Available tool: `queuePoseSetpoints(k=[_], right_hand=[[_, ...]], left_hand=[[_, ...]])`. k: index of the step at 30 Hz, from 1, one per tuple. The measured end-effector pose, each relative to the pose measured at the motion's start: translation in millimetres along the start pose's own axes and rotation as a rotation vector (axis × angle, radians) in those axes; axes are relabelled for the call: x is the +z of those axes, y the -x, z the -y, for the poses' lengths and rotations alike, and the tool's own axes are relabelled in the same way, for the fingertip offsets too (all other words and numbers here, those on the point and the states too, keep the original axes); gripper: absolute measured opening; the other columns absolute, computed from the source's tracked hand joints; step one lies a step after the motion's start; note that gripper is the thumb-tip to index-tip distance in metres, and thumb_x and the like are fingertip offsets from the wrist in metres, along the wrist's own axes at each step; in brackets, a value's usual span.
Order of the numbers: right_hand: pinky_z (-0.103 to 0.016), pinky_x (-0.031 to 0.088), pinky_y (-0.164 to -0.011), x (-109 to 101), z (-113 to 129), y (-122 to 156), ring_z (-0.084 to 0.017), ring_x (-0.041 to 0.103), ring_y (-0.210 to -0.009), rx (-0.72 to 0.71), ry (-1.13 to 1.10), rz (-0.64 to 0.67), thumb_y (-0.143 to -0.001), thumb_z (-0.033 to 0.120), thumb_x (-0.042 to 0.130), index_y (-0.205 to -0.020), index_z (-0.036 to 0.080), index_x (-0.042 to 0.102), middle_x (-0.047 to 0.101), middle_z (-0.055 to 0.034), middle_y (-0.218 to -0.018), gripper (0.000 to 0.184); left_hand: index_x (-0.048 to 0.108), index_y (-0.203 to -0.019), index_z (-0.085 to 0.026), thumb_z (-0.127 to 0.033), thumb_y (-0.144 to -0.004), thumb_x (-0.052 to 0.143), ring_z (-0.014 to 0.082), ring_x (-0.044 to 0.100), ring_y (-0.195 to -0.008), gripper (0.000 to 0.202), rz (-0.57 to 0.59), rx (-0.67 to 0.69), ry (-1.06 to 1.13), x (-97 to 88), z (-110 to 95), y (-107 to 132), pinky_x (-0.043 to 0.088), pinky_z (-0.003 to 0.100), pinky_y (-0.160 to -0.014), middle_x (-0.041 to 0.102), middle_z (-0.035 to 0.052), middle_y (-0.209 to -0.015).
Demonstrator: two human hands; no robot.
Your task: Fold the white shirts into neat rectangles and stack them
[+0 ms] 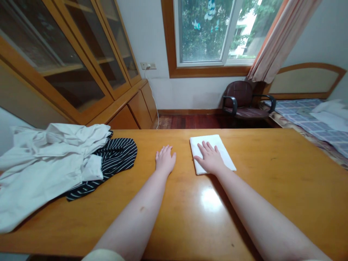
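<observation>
A white folded cloth [227, 159] lies flat on the wooden table [179, 210], right of the middle and near the far edge. My right hand [210, 157] rests palm down on it with the fingers spread. To the left of the cloth, my left hand [165, 159] lies palm down on the bare tabletop, fingers stretched out and holding nothing. A rumpled white garment [51, 159] is heaped at the table's left side. Partly under it lies a black cloth with white stripes [119, 154].
Beyond the table stand a glass-fronted wooden cabinet [108, 98] on the left and a dark red armchair [240, 96] on the right. A bed [312, 116] is at the far right. A white cord [152, 94] hangs from the wall socket.
</observation>
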State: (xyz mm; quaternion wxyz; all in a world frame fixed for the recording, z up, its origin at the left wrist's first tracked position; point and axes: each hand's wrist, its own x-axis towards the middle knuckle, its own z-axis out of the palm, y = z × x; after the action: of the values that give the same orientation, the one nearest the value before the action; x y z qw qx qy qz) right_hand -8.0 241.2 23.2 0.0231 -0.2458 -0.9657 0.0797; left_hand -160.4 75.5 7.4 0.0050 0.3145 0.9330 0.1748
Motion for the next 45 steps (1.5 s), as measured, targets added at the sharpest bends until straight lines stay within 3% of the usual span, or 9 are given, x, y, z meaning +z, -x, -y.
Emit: queuePoseSetpoints(k=[13, 19, 27, 38, 45], right_hand=[[-0.051, 0.021, -0.111, -24, -210, 34, -0.027, 0.022, -0.14, 0.168, 0.134, -0.05, -0.09, 0.058, 0.025, -0.145, 0.021, 0.032, 0.027, -0.009, -0.152, 0.067], [-0.052, 0.016, -0.112, -35, -277, 57, -0.026, 0.018, -0.141, 0.19, 0.095, -0.009, -0.089, 0.055, 0.027, -0.146, 0.019, 0.031, 0.024, -0.0093, -0.153, 0.067], [-0.05, 0.018, -0.111, -41, -309, 73, -0.026, 0.017, -0.141, 0.192, 0.102, -0.016, -0.087, 0.053, 0.028, -0.145, 0.017, 0.033, 0.026, -0.011, -0.152, 0.069], [-0.049, 0.018, -0.112, -36, -313, 71, -0.024, 0.019, -0.141, 0.193, 0.13, -0.045, -0.085, 0.057, 0.025, -0.145, 0.02, 0.033, 0.029, -0.0085, -0.152, 0.07], [-0.05, 0.021, -0.11, -33, -314, 71, -0.026, 0.023, -0.14, 0.18, 0.098, -0.092, -0.083, 0.056, 0.029, -0.142, 0.022, 0.038, 0.035, -0.0119, -0.148, 0.069]], left_hand=[[0.051, -0.129, -0.021, -0.034, -0.087, 0.045, 0.024, 0.036, -0.134, 0.044, -0.016, -0.001, 0.026, 1.3, 2, -1, 0.02, 0.051, -0.112, 0.047, 0.0066, -0.141], [0.051, -0.129, -0.022, -0.034, -0.087, 0.045, 0.024, 0.037, -0.133, 0.044, -0.023, -0.002, 0.021, 3.6, 2, -1, 0.02, 0.05, -0.112, 0.047, 0.007, -0.141], [0.051, -0.128, -0.022, -0.033, -0.086, 0.046, 0.0237, 0.037, -0.133, 0.044, -0.017, -0.01, 0.007, 0.2, 0, 1, 0.021, 0.049, -0.112, 0.048, 0.0069, -0.141], [0.05, -0.129, -0.023, -0.033, -0.086, 0.046, 0.0224, 0.035, -0.135, 0.044, 0.007, -0.025, 0.002, 0.4, 1, 0, 0.018, 0.048, -0.113, 0.045, 0.0065, -0.142], [0.051, -0.128, -0.022, -0.032, -0.086, 0.045, 0.0226, 0.035, -0.135, 0.044, 0.016, -0.03, 0.012, -4.0, -2, 1, 0.018, 0.048, -0.113, 0.045, 0.0072, -0.143]])
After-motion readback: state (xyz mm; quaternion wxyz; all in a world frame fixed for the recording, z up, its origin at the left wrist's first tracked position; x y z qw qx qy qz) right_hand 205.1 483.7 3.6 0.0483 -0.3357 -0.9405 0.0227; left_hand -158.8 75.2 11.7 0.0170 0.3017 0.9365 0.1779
